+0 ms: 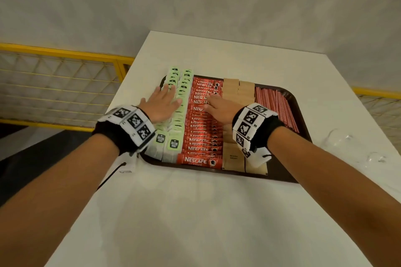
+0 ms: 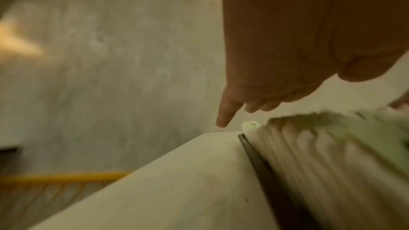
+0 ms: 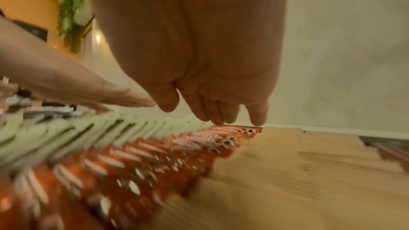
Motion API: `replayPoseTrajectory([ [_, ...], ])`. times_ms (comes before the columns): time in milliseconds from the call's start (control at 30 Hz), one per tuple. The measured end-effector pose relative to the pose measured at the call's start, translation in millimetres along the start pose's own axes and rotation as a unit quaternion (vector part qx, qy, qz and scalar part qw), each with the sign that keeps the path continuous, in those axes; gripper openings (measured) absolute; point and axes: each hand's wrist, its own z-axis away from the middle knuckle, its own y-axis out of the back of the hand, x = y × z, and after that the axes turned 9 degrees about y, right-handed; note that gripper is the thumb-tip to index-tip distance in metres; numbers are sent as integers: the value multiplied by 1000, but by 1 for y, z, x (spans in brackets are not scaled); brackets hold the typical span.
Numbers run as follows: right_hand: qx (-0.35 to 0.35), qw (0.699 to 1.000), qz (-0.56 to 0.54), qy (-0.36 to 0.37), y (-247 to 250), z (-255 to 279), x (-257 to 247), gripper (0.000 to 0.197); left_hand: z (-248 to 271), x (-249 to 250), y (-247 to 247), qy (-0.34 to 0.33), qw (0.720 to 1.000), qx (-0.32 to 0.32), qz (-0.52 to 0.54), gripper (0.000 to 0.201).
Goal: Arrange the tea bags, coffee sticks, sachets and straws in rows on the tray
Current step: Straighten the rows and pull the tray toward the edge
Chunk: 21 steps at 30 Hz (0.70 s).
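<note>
Tray (image 1: 288, 171) is sitting at table (image 1: 195, 212) centre, dark brown, nearly full; tea bags (image 1: 174, 143) are lying in two overlapping columns along its 9 o'clock side, pale green tags facing up; coffee sticks (image 1: 200, 134) are running in one shingled red column just beside them toward 3 o'clock; brown sachets (image 1: 233, 156) are lying in two columns next; straws (image 1: 273, 102) are bunched lengthwise at the 3 o'clock edge, red and white striped.

Left hand (image 1: 161, 104) is lying flat over the tea bag columns toward 12 o'clock; fingers (image 2: 225, 116) are straight and slightly spread, holding nothing; whether the palm is pressing or only hovering I cannot tell. Right hand (image 1: 220, 106) is resting on the coffee sticks, fingers (image 3: 257, 116) extended with tips touching the wrappers near the 12 o'clock end, gripping nothing.

Judging the step: rows look laid; both hands appear to be smoothing and squaring the columns.

Handling, as judgement: everything here is light; tea bags are soft paper, likely to slide and fan out under a sideways push, so flat palm pressure from above is suiting them; coffee sticks are glossy film, slippery, apt to skate over one another, best nudged at the long edges; sachets are flat paper, stable; straws are stiff but will roll, so moving them as a bunch from the sides is safer.

Crumpled clear plastic wrap (image 1: 338, 138) is lying on the table at 3 o'clock of the tray.
</note>
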Motion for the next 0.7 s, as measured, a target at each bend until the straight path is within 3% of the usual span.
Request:
replayPoseTrajectory([
  [100,29,988,-152,-9,12,-5,-15,57,1,4,26,27,983,7,179,49],
  [233,81,929,-356,-56,15,-30,-41,58,-5,2,38,49,943,-37,327,63],
  [367,52,925,-368,-76,9,-46,-56,61,1,4,31,27,911,-113,395,65],
  [533,67,924,-368,-74,0,-48,-61,58,20,17,30,16,884,-116,453,64],
  [600,79,890,-443,-72,-1,-46,-62,53,21,16,29,-9,883,-122,454,63],
  [700,143,856,-484,-108,-1,-35,-55,47,12,2,31,3,844,-88,529,66],
])
